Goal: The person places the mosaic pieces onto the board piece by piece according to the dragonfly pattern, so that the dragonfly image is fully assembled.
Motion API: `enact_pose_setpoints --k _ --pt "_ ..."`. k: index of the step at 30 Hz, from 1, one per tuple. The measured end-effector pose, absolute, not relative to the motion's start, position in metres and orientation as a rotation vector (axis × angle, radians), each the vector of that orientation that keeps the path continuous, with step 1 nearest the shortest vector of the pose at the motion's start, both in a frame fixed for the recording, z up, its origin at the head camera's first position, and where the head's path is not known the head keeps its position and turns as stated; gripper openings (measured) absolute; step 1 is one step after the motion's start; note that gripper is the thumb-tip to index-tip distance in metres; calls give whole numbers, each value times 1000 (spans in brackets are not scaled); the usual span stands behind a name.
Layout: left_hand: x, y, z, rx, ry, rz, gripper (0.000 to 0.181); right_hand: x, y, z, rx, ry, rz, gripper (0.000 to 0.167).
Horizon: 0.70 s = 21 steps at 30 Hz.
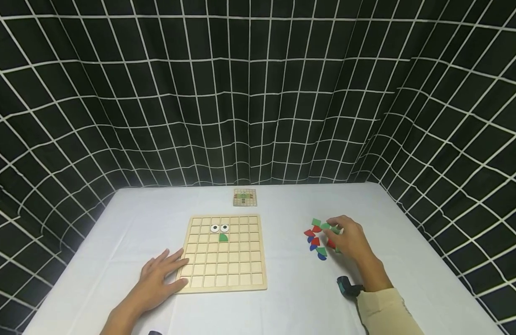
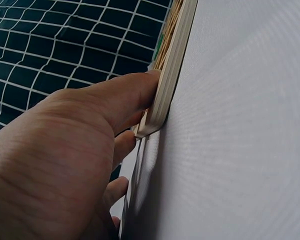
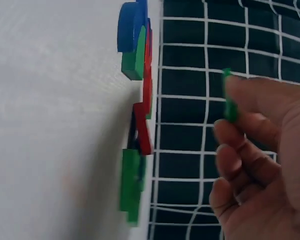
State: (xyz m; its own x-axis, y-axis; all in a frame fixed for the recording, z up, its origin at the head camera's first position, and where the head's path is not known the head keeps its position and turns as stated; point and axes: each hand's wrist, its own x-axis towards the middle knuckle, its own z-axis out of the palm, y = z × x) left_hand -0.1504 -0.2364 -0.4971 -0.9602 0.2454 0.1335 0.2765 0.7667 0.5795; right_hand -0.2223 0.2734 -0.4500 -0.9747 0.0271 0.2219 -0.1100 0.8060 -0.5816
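Observation:
A square wooden grid board (image 1: 241,257) lies on the white table. On it sit two round eye pieces (image 1: 215,228) and a green quarter-round piece (image 1: 223,237) just below them. My left hand (image 1: 157,279) rests at the board's lower left edge, fingers spread, the thumb touching its corner. To the right, my right hand (image 1: 351,237) is over a loose pile of red, blue and green pieces (image 1: 315,241). Between thumb and finger it pinches a small green piece (image 3: 229,97), raised off the table in the right wrist view; its full outline cannot be made out.
Behind the board lies a small picture card (image 1: 245,197) showing a pattern on a grid. A black cloth with white grid lines (image 1: 249,93) hangs around the back and sides of the table (image 1: 291,279). A dark wrist device (image 1: 347,286) is by the right sleeve.

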Motion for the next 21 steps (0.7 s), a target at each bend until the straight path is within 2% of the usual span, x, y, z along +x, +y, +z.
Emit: enact_pose_setpoints --k 15,21 --pt "-150 -236 -496 -418 -2909 -951 52 -200 236 -400 434 -2452 859 27" --pt "-150 -235 -496 -417 -2910 -950 53 -191 216 -382 618 -2307 895 30"
